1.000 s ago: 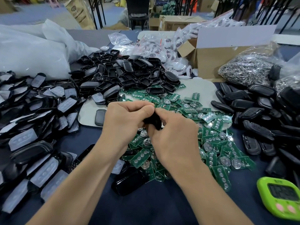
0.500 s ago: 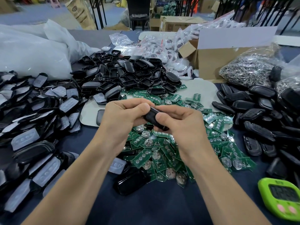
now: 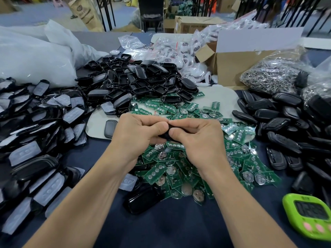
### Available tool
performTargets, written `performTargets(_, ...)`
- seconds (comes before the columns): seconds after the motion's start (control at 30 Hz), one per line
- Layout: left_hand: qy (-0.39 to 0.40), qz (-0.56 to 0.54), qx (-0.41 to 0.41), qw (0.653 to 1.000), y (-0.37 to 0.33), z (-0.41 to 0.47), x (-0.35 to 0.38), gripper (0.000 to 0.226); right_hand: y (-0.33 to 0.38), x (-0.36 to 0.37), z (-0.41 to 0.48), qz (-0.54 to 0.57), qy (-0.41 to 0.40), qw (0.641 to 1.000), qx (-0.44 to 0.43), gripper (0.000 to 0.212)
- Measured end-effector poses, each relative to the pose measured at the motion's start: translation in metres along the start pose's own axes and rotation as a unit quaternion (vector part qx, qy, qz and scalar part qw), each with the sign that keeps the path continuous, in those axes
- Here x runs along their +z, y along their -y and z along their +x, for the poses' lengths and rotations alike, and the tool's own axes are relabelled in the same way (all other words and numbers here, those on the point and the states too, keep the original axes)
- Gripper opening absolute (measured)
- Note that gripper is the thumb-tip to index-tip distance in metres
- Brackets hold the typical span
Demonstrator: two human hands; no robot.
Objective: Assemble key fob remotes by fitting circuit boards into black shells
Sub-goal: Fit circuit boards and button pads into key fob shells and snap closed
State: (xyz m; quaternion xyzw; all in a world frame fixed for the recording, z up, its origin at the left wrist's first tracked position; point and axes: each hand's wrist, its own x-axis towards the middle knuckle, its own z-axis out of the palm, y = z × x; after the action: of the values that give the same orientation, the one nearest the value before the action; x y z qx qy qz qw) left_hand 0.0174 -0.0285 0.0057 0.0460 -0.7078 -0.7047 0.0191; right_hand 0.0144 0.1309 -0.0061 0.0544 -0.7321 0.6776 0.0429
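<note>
Together, left hand [image 3: 138, 135] and right hand [image 3: 198, 138] pinch black shell [image 3: 165, 136].

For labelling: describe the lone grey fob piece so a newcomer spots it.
Start at the white mat under the green circuit boards. At its near-left corner, beside the left hand, lies the grey fob piece. It sits alone, grey not black.

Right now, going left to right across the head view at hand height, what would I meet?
From the left: heap of black shell halves with grey rubber pads → lone dark grey fob → left hand → small black shell gripped by both → right hand → heap of closed black fobs.
</note>
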Motion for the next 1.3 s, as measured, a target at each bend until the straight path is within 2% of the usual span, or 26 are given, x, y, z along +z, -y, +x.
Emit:
performTargets(0.13, -0.003, -0.036, 0.059, 0.998, 0.0, -0.001, 0.001, 0.014, 0.002, -0.003, 0.001, 0.035, -0.005, 0.999, -0.03, 0.032)
performTargets(0.23, 0.001, -0.049, 0.089, 0.995, 0.001, -0.001, 0.001, 0.018, 0.001, -0.006, 0.002, 0.008, -0.028, 0.998, -0.058, 0.037)
performTargets(0.4, 0.043, 0.017, 0.128, 0.991, 0.002, 0.0, 0.001, 0.028, 0.001, -0.006, 0.002, 0.006, -0.025, 0.996, -0.086, 0.037)
performTargets(0.63, 0.03, 0.034, 0.167, 0.985, 0.003, -0.002, 0.005, 0.034, 0.0, -0.01, 0.003, 0.024, -0.01, 0.997, -0.076, 0.033)
performTargets(0.83, 0.028, 0.04, 0.158, 0.986, 0.003, -0.004, 0.004, 0.031, 0.001, -0.013, 0.004, 0.029, 0.011, 0.997, -0.066, 0.031)
performTargets(0.93, 0.016, 0.007, 0.138, 0.99, 0.003, -0.005, 0.006, 0.029, 0.001, -0.01, 0.004, 0.023, -0.004, 0.997, -0.076, 0.032)
performTargets(1.03, 0.005, -0.046, 0.074, 0.996, 0.003, -0.005, 0.01, 0.024, 0.0, -0.008, 0.004, 0.05, -0.025, 0.996, -0.072, 0.036)
performTargets(1.17, 0.071, -0.108, -0.021, 0.991, 0.003, -0.004, 0.011, 0.024, -0.004, -0.008, 0.005, 0.082, -0.04, 0.994, -0.058, 0.038)
performTargets(1.3, 0.064, -0.107, 0.022, 0.992, 0.004, -0.003, 0.013, 0.023, -0.003, -0.009, 0.006, 0.056, -0.042, 0.995, -0.068, 0.031)
